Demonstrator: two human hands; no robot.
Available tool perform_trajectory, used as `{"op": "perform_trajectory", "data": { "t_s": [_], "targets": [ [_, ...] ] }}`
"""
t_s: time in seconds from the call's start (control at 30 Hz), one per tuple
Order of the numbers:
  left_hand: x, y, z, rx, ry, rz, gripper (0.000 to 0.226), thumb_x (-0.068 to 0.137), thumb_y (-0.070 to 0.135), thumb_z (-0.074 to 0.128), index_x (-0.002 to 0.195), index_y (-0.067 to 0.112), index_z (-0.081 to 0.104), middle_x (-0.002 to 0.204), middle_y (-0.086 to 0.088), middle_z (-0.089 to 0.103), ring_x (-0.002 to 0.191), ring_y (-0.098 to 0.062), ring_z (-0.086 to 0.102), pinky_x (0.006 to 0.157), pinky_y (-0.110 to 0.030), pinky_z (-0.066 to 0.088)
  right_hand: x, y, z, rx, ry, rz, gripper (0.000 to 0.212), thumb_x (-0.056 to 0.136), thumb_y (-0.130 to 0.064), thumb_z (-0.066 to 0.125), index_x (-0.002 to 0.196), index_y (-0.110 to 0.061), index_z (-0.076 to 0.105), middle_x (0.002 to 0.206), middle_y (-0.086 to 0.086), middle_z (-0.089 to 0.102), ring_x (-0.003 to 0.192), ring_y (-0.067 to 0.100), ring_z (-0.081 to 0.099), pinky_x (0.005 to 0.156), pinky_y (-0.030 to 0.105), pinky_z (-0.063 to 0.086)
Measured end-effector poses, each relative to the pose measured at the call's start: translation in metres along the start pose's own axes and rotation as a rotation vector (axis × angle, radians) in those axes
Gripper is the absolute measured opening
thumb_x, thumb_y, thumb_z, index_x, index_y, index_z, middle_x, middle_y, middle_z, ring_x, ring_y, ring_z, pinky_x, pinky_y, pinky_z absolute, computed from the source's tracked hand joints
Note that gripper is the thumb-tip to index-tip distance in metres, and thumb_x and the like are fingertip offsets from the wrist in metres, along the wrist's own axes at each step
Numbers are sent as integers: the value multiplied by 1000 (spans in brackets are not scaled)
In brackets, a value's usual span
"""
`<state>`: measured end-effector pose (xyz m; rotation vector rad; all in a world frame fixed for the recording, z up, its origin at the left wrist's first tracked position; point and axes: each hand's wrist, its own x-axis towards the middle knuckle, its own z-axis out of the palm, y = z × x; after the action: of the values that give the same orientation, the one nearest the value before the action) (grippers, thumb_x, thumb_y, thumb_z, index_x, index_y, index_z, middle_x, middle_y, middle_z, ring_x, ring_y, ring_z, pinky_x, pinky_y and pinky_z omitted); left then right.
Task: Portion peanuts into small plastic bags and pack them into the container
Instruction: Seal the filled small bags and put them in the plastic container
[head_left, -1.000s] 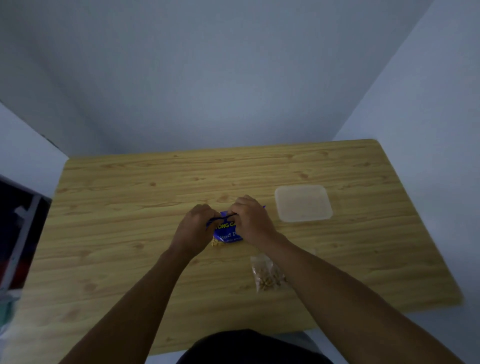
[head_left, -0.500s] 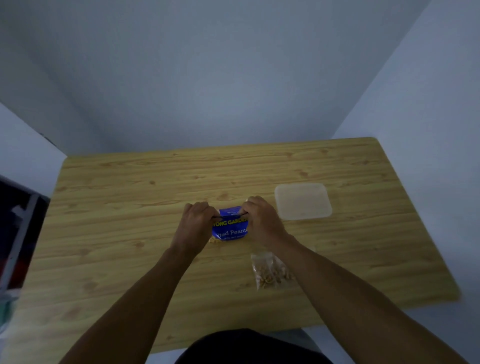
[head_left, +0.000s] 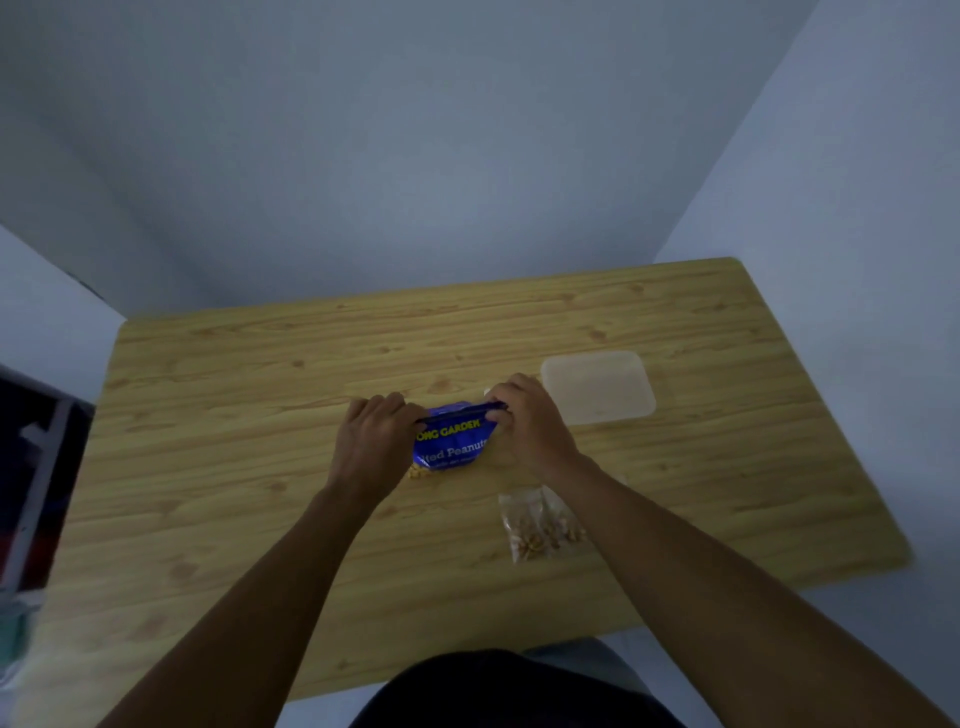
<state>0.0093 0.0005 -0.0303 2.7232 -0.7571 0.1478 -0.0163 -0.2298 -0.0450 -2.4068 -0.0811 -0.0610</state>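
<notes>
A blue peanut packet (head_left: 453, 441) with yellow lettering lies on the wooden table (head_left: 234, 415) between my hands. My left hand (head_left: 371, 444) pinches its top left corner and my right hand (head_left: 527, 421) pinches its top right corner. Some loose peanuts (head_left: 417, 472) show at the packet's lower left edge. Two small clear bags of peanuts (head_left: 537, 525) lie side by side near my right forearm. A translucent plastic container (head_left: 597, 387) sits to the right of my right hand, its lid on or its base up; I cannot tell which.
The table is pushed against grey walls at the back and right. A dark shelf or frame (head_left: 31, 478) stands off the left edge. My dark clothing (head_left: 493, 691) shows at the front edge.
My hands have moved apart along the packet's top edge, so more of its blue front shows now. The small bags and container have not moved.
</notes>
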Motion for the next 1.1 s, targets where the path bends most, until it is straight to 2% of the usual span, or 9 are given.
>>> {"op": "perform_trajectory", "data": {
  "t_s": [0.1, 0.2, 0.37, 0.5, 0.6, 0.7, 0.9, 1.0, 1.1],
  "targets": [
    [-4, 7, 1, -51, -4, -17, 22, 87, 15, 68, 110, 16, 68, 97, 0, 62, 88, -21, 57, 80, -36, 44, -5, 9, -7, 60, -25, 61, 26, 85, -7, 74, 111, -7, 70, 106, 7, 61, 95, 22, 60, 82, 34, 52],
    [-12, 28, 1, -76, 66, -10, 21, 90, 21, 60, 110, 17, 64, 100, -2, 56, 87, -19, 50, 77, -33, 39, -21, 19, -19, 132, 71, 160, 32, 90, -10, 68, 122, -9, 66, 115, 4, 61, 96, 7, 58, 81, 11, 49],
    [-27, 80, 22, -232, 68, 99, 13, 93, 20, 57, 99, 12, 67, 90, -3, 57, 83, -22, 54, 70, -35, 45, -65, 45, -28, 56, 111, 282, 15, 93, -17, 60, 103, -16, 71, 96, 0, 66, 84, 14, 62, 76, 30, 53],
    [-45, 105, 59, -425, -152, -215, 17, 91, 20, 64, 107, 14, 66, 98, -3, 61, 85, -19, 60, 73, -34, 51, -99, 63, -22, 9, -5, 293, 10, 90, -17, 60, 89, -16, 70, 86, -1, 66, 79, 17, 62, 73, 37, 55],
    [-51, 116, 77, -504, -297, -471, 26, 91, 16, 66, 115, 5, 67, 108, -11, 63, 98, -24, 60, 87, -32, 48, -119, 70, -12, 14, -117, 299, 20, 90, -21, 55, 97, -16, 74, 92, 1, 68, 86, 18, 64, 77, 38, 56],
    [-56, 116, 95, -515, -366, -589, 32, 88, 13, 65, 119, 4, 66, 115, -15, 66, 109, -31, 60, 92, -32, 47, -131, 71, -2, -35, -176, 230, 25, 94, -20, 54, 103, -11, 76, 93, 4, 68, 92, 22, 62, 80, 39, 54],
    [-53, 118, 111, -595, -331, -671, 10, 85, 8, 67, 94, 11, 71, 91, -3, 69, 84, -18, 63, 66, -13, 40, -138, 73, 6, -62, -229, 186, 23, 97, -21, 55, 103, -9, 74, 97, 6, 63, 97, 21, 53, 86, 38, 49],
    [-52, 117, 109, -652, -319, -675, 6, 84, 8, 69, 86, 13, 72, 83, 3, 72, 78, -14, 65, 69, -18, 49, -136, 73, 4, 61, -172, 291, 18, 94, -24, 58, 108, -17, 67, 100, -3, 59, 94, 11, 55, 83, 29, 51],
    [-56, 115, 100, -738, -311, -643, 10, 84, 7, 73, 83, 17, 73, 81, 2, 74, 72, -4, 65, 71, -19, 49, -132, 69, 0, 185, -180, 388, 31, 90, -27, 64, 120, -25, 60, 108, -7, 57, 97, 7, 57, 83, 22, 52]
  ]
}}
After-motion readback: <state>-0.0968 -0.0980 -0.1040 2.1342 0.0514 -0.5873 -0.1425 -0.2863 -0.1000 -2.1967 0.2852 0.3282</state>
